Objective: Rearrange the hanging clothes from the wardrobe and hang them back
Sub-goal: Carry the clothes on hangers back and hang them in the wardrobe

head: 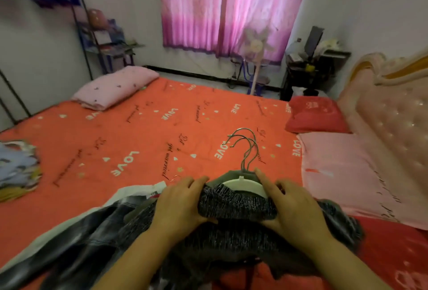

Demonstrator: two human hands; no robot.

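Observation:
A pile of clothes on hangers lies on the orange bed sheet near the front edge. On top is a dark speckled grey garment on a white hanger; several metal hooks stick out beyond it. My left hand grips the garment's left shoulder, fingers curled over the fabric. My right hand grips the right shoulder, with its index finger lying along the white hanger. A dark and white garment spreads out from under the pile to the left.
A folded pink blanket lies at the bed's far left, a red pillow and a pink cloth at the right by the padded headboard. Colourful clothes lie at the left edge. A metal clothes rack stands far left.

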